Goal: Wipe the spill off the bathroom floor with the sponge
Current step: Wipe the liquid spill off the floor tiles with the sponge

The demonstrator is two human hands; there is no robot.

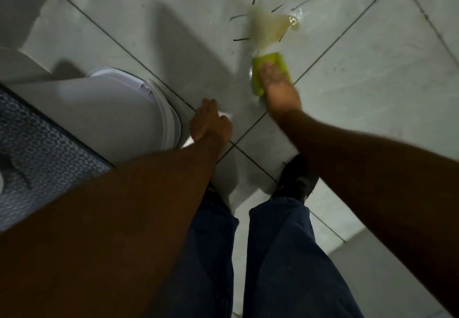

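A yellowish spill (270, 26) with thin dark streaks around it lies on the pale tiled floor (173, 19) at the upper right. Just below it, a yellow-green sponge (273, 62) lies flat on the tiles, and my right hand (279, 86) presses down on it with the fingers over its top. The sponge's near end is hidden under my palm. My left hand (210, 124) hangs above the floor beside the toilet, fingers loosely curled, holding nothing.
A white toilet (119, 114) with a patterned blue cover (37, 149) fills the left side. My legs in dark blue trousers (273, 255) and a black shoe (295, 178) stand below. A pale wall or fixture (17, 2) rises at the top left.
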